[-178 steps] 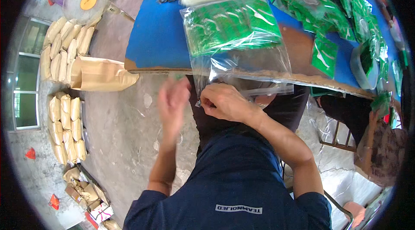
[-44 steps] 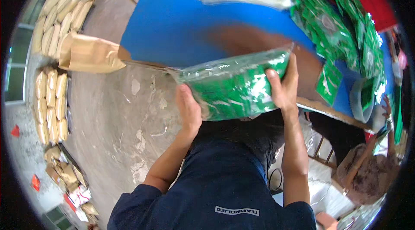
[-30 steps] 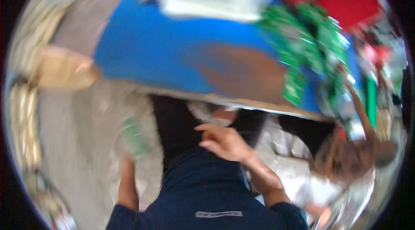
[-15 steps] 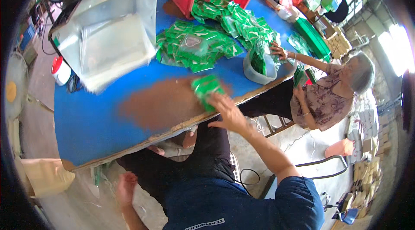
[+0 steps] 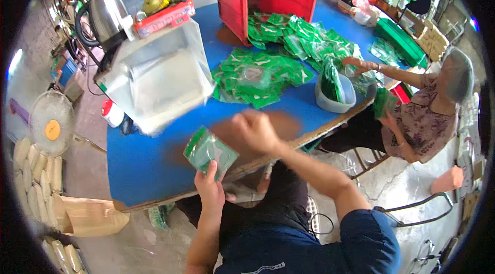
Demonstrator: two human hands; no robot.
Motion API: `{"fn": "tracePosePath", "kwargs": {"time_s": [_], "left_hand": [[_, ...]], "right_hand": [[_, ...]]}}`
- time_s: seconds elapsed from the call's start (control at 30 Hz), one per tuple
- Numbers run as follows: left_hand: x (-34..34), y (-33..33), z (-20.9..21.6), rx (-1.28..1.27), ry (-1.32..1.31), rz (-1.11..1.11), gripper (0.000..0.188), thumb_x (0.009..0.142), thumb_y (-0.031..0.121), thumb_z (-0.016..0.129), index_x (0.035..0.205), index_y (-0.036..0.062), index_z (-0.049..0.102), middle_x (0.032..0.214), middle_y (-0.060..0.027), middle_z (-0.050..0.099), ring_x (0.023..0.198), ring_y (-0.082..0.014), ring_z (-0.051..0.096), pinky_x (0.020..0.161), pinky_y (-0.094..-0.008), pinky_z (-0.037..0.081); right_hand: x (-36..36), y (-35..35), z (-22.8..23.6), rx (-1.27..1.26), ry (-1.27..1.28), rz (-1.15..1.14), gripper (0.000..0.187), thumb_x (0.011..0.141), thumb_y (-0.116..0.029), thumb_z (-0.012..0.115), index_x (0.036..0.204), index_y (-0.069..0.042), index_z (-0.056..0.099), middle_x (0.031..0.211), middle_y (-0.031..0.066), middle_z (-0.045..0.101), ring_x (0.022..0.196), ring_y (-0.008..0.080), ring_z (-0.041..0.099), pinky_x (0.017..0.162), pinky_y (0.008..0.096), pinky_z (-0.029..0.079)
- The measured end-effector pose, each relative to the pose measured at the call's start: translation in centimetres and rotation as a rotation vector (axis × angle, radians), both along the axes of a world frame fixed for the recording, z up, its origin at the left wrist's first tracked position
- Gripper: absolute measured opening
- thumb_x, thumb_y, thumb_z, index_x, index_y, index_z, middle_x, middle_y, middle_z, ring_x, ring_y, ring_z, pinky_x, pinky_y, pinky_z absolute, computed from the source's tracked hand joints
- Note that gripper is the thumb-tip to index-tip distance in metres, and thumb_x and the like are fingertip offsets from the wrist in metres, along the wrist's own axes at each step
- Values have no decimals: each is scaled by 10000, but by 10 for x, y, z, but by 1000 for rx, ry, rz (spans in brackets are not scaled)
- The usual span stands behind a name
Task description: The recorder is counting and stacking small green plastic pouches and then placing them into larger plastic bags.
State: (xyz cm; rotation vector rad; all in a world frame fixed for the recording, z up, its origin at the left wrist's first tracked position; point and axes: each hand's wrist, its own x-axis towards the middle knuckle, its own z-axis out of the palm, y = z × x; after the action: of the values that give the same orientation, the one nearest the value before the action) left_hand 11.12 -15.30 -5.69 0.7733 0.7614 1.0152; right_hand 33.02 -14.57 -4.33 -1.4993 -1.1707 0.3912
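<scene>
My left hand (image 5: 210, 194) grips a green-and-clear plastic packet (image 5: 210, 153) above the table's near edge; whether more than one is stacked there I cannot tell. To its right, my right hand (image 5: 258, 132) is curled into a loose fist, slightly blurred, over a brown worn patch of the blue table (image 5: 142, 168). Nothing shows between its fingers. Just beyond it lies a flat pile of similar green packets (image 5: 263, 78). A larger heap (image 5: 309, 39) spreads from the mouth of a tipped red crate (image 5: 233, 3).
At right a co-worker's hand (image 5: 358, 64) reaches to a whitish tub (image 5: 337, 103) of upright packets; the other holds green packets (image 5: 382, 103). A bin with clear plastic sheets (image 5: 165, 80), a steel kettle (image 5: 107, 16) and a red-lidded jar (image 5: 112, 114) stand left.
My left hand has come up from below the table edge and now holds a packet. My right hand, which held a green packet, is now a fist. The view has shifted left.
</scene>
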Motion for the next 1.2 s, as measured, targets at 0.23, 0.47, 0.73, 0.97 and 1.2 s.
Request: {"fn": "tracePosePath", "kwargs": {"time_s": [0.23,0.47,0.73,0.97,1.2], "left_hand": [[-4,-24,11,-112,89,-140,325,913,42,663,1222,-23,583,1146,-110,665,976,-262,667,799,-393,558],[-23,-18,-3,-314,-138,-247,357,904,-4,655,1249,-17,565,1149,-109,668,999,-255,682,834,-426,593],[8,2,9,-347,-154,-194,494,924,171,712,1365,68,515,1200,-82,638,1011,-219,653,666,-383,559],[3,-17,24,-38,42,-36,350,885,48,710,1204,-21,586,1120,-131,664,854,-246,688,482,-333,555],[-27,-20,14,-250,-31,-37,454,848,-29,715,1279,-19,573,1204,-99,663,1110,-247,641,1000,-398,498]], "right_hand": [[218,109,-2,-218,-723,-384,488,785,-368,774,1129,-36,676,1125,213,694,1016,386,681,882,464,552],[148,61,-26,-244,186,-131,330,836,-301,762,928,11,711,847,132,725,799,218,695,719,383,548],[18,-33,44,-360,321,609,390,980,-385,646,1128,-24,660,979,128,707,870,245,697,775,383,583],[206,135,19,-275,-951,-242,997,750,-818,616,1506,-191,442,1566,238,354,1425,462,346,1150,640,260],[179,123,2,-720,-751,-170,1067,723,-892,540,1524,-194,438,1551,244,386,1436,474,317,1143,706,175]]}}
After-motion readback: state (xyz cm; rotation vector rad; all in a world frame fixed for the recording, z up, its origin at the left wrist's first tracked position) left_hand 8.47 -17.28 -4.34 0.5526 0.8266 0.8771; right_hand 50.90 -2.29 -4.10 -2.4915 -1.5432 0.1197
